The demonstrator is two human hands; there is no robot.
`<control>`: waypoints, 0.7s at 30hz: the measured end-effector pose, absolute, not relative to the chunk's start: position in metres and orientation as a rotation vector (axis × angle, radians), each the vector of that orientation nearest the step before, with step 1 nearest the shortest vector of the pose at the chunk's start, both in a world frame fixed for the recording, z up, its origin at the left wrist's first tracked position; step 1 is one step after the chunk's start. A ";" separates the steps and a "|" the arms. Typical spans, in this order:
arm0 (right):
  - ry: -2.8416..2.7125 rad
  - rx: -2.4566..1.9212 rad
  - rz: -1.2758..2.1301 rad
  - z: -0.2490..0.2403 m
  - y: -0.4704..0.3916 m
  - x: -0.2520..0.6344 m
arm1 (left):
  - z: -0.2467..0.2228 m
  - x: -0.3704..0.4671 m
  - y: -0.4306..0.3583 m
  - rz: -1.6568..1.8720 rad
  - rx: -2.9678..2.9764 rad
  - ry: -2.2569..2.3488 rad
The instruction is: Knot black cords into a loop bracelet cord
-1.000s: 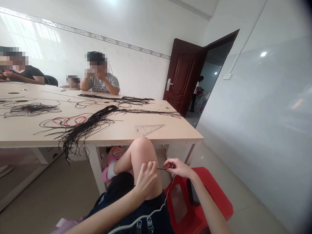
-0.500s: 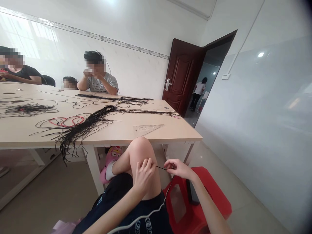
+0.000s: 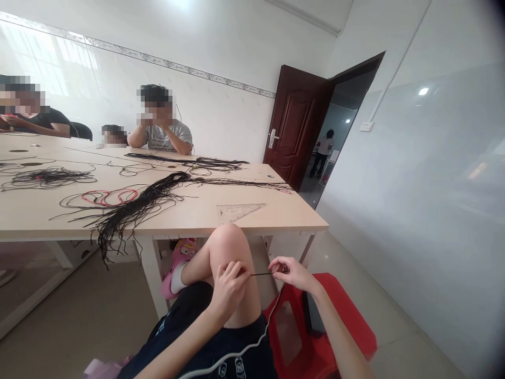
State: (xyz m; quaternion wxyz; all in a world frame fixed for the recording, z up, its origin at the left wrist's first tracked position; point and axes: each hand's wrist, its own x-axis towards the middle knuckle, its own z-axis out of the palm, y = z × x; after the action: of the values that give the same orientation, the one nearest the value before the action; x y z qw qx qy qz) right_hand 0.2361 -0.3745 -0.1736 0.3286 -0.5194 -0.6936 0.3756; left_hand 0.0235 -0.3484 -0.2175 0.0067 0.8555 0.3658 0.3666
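A short stretch of black cord (image 3: 261, 273) runs nearly level between my two hands, beside my raised knee. My left hand (image 3: 232, 284) rests against the knee with its fingers closed on one end of the cord. On the other side, my right hand (image 3: 287, 272) pinches the cord between thumb and fingers. The cord's ends are hidden inside the hands. On the table beyond lies a thick bundle of black cords (image 3: 148, 197), its loose ends hanging over the front edge.
A clear set square (image 3: 239, 210) lies near the edge of the table (image 3: 272, 216). Red cord (image 3: 108, 197) and more black cords (image 3: 51, 177) lie to the left. A red stool (image 3: 347, 321) stands at my right, a white cable crosses my lap. Co-workers sit across the table.
The cord between my hands has gone from slanting to nearly level, and slightly more of it shows. My left fingers have shifted a little; my right hand has stayed almost in place.
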 end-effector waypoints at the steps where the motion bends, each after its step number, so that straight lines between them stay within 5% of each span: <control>1: -1.818 -1.350 0.967 -0.172 -0.372 0.233 | -0.213 0.021 -0.350 1.165 2.613 1.117; 6: -1.850 -1.262 0.845 -0.152 -0.343 0.205 | -0.171 -0.004 -0.330 1.131 2.323 1.026; 13: -1.800 -1.271 0.562 -0.107 -0.233 0.160 | -0.111 -0.040 -0.208 0.951 2.150 1.137; 21: -1.875 -1.377 0.530 -0.118 -0.101 0.147 | -0.117 -0.042 -0.077 0.770 2.172 1.289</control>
State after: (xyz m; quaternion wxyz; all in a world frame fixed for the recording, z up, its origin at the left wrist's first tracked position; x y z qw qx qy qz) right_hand 0.1474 -0.1009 -0.1182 0.3690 -0.5363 -0.7306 0.2063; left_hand -0.0416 -0.0773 -0.1166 0.2480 0.7968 0.4729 0.2826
